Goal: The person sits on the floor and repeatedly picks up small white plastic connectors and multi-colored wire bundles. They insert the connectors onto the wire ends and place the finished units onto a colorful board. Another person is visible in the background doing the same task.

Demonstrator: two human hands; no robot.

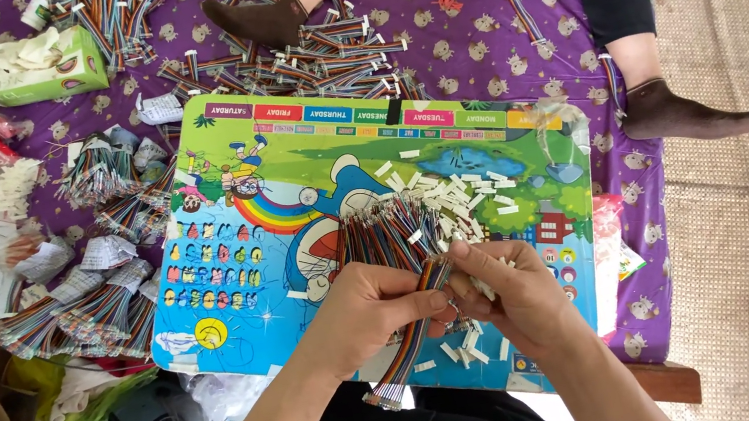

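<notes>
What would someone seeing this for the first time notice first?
Probably the bundle of multicoloured ribbon cables at the centre, held between the left hand and right hand over a bright cartoon play board strewn with small white connectors. Next, the purple patterned cloth beneath, heaped with more cable bundles, where another person's socked feet rest at the top.

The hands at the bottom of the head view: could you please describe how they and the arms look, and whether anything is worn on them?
Both arms are bare from the bottom edge of the picture up to the wrist, with no sleeves in view. The left hand and the right hand wear no gloves, and no rings, watch or bracelet can be seen. The fingernails look short and unpainted. No markings show on either arm.
</notes>
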